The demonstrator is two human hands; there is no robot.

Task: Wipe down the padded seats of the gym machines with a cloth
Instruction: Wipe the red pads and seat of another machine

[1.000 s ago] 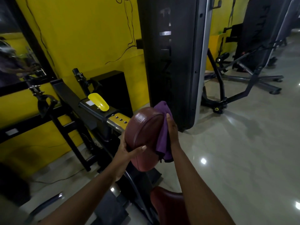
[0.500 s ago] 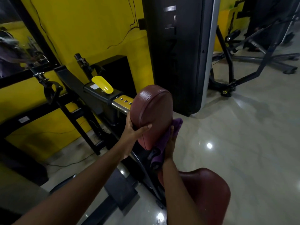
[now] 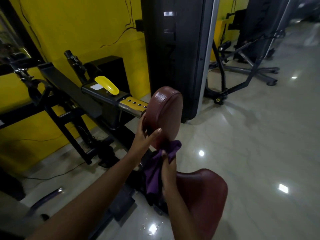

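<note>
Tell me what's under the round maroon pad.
A purple cloth bunched at the pad's lower edge, gripped by the right hand; lower down, a maroon seat. The left hand grips the pad's side. Cloth and hands cover the pad's mount.

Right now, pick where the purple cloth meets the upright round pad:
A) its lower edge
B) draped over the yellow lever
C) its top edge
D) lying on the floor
A: the right hand holds the purple cloth bunched against the bottom of the upright round pad, while the left hand grips the pad's near edge.
</note>
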